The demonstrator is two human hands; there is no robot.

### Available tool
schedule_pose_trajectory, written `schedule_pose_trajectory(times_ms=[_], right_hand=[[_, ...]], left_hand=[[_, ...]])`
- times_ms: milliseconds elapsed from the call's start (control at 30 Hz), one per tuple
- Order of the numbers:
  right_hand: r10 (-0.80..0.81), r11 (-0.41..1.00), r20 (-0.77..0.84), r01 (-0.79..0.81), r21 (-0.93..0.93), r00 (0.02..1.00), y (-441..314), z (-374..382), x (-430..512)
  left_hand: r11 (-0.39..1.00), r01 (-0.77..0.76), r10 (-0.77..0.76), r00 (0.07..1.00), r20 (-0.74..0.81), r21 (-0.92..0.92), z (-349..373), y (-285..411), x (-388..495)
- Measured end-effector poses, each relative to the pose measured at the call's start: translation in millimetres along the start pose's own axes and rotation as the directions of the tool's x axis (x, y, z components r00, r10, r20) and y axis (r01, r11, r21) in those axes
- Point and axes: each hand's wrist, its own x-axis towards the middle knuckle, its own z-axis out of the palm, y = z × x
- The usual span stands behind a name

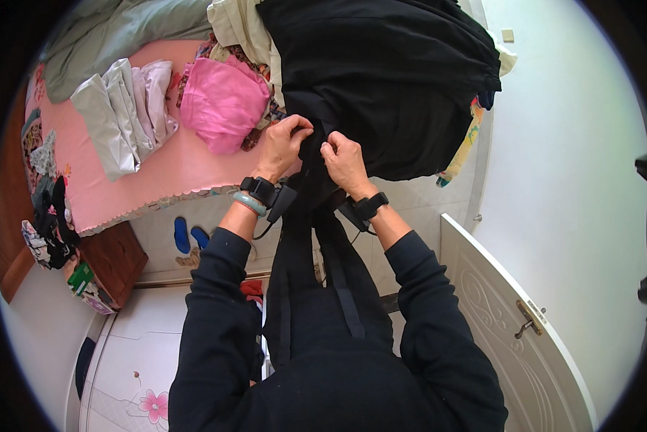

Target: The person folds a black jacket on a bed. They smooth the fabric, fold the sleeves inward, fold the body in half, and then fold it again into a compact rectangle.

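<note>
A large black garment [377,70] spreads over the right part of the bed and hangs past its near edge. My left hand [283,146] pinches black cloth of this garment between thumb and fingertips. Close to its right, my right hand [346,162] grips the same cloth, its fingers curled in. A narrow dark strip of fabric lies between the two hands. Just left of my left hand sits a bunched pink cloth [223,102], lying on patterned fabric. Farther left are folded white and pale lilac garments [126,113].
Pink sheeting covers the bed [194,167]. A grey blanket [129,43] lies at the back left. Blue slippers [182,235] are on the floor beside a wooden nightstand [121,259]. A white door [496,308] stands ajar at the right, near the wall.
</note>
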Motion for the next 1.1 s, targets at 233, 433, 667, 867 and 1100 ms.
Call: schedule_pose_trajectory(times_ms=[233, 433, 667, 867, 1100], right_hand=[[0.019, 1.000, 0.024, -0.019, 0.004, 1.000, 3, 1, 1], [0.047, 0.998, 0.060, -0.049, 0.035, 0.997, 4, 0, 1], [0.267, 0.956, 0.043, -0.259, -0.135, 0.963, 0, 3, 24], [0.229, 0.964, 0.107, -0.209, -0.166, 0.968, 11, 6, 50], [0.223, 0.973, 0.118, -0.213, -0.089, 0.968, 18, 8, 52]], left_hand=[[0.927, 0.256, -0.241, 0.967, 0.087, -0.275, 3, -7, -15], [0.944, 0.305, -0.294, 0.951, 0.098, -0.126, 8, -5, -7], [1.000, 0.014, -0.011, 0.993, -0.114, 0.020, 14, 11, -25], [0.911, -0.312, 0.360, 0.921, -0.151, 0.269, 16, 7, -27], [0.852, -0.401, 0.464, 0.877, -0.130, 0.337, 17, -1, -31]])
